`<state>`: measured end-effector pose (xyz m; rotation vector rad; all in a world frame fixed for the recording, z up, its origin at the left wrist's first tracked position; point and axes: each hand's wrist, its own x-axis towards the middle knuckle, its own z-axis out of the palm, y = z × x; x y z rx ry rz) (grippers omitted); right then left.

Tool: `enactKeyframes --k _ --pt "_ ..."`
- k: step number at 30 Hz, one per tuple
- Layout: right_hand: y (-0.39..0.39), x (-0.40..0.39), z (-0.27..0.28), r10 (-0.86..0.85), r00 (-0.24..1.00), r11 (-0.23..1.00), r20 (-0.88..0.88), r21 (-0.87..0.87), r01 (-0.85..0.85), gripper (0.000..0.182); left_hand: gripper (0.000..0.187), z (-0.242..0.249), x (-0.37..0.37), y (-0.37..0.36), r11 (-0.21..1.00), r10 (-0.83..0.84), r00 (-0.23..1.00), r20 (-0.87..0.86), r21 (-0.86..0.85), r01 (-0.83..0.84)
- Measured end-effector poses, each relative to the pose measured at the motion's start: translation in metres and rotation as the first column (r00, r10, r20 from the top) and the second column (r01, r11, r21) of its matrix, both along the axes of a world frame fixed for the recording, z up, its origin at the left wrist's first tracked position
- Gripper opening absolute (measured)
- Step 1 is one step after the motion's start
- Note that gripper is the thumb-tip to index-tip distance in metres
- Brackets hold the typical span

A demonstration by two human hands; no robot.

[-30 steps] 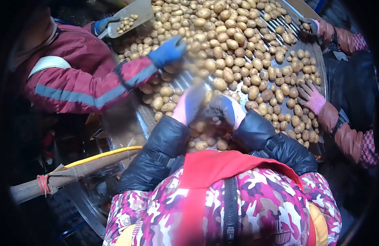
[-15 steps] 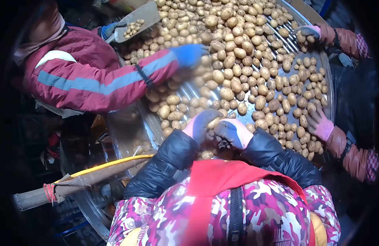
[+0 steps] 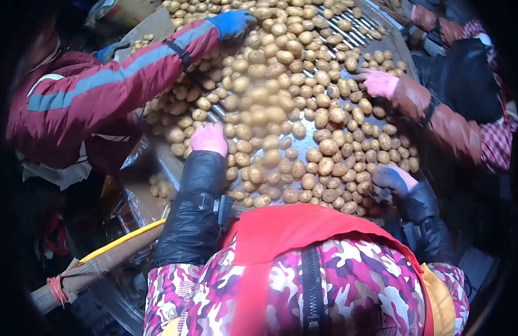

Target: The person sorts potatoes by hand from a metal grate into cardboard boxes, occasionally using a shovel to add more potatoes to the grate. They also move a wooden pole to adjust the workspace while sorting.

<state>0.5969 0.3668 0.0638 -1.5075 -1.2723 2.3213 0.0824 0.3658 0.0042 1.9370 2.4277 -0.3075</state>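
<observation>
Many potatoes (image 3: 328, 147) cover the sorting table in front of me. My left hand (image 3: 209, 139), in a pink glove, reaches out over the potatoes on the left side. Only the back of that hand shows; its fingers are hidden beyond it. My right hand (image 3: 394, 180), in a pink glove with a dark grey palm, is low at the right edge of the pile. Its dirty fingers are apart and bent down beside the potatoes, with nothing visible in them.
A co-worker's blue-gloved hand (image 3: 232, 23) touches potatoes at the upper left, near a scoop (image 3: 149, 31) with small potatoes. Another person's pink-gloved hand (image 3: 379, 83) reaches in from the right. Metal rollers (image 3: 357, 35) show between potatoes. A pole (image 3: 96, 271) lies at lower left.
My hands were together near my chest around a potato; they have parted, left hand forward and left, right hand to the right. The blue-gloved hand moved up and left. The view shifted.
</observation>
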Motion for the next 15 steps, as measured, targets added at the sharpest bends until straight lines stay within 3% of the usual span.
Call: enactKeyframes --k 1,3,6,9,12,13,14,15 --pt "-0.009 0.032 -0.011 0.091 0.996 0.995 0.004 0.031 -0.091 0.023 0.023 0.000 0.005 0.007 0.998 0.025 1.000 -0.018 -0.055 -0.026" --pt "-0.042 0.093 -0.024 0.449 0.887 0.877 0.106 0.140 -0.460 0.021 0.022 0.001 0.011 0.020 0.983 0.077 0.995 -0.057 -0.164 -0.086" --pt "-0.145 0.189 -0.053 0.503 0.759 0.848 0.413 -0.404 -0.343 0.023 0.022 0.001 0.012 0.023 0.988 0.091 0.995 -0.045 -0.120 -0.095" --pt "-0.218 0.246 -0.087 0.697 0.512 0.712 0.502 -0.569 -0.411 0.024 0.022 -0.017 0.002 0.018 0.997 0.072 0.996 -0.060 -0.018 -0.073" --pt "-0.223 0.244 -0.127 0.665 0.322 0.634 0.674 -0.282 -0.720 0.027 0.021 -0.012 0.002 0.004 0.996 0.069 0.998 0.003 0.061 -0.069" --pt "-0.203 0.218 -0.119 0.524 0.339 0.599 0.782 -0.055 -0.799 0.028 0.022 -0.010 0.004 -0.001 0.991 0.095 0.994 0.061 0.085 -0.100" --pt "-0.157 0.141 -0.066 0.320 0.303 0.554 0.898 0.082 -0.828 0.024 0.023 -0.010 0.005 -0.006 0.984 0.110 0.989 0.095 0.127 -0.122" --pt "-0.109 0.078 -0.017 0.194 0.501 0.406 0.843 0.396 -0.823 0.027 0.025 -0.009 0.006 -0.011 0.975 0.123 0.984 0.127 0.170 -0.144"
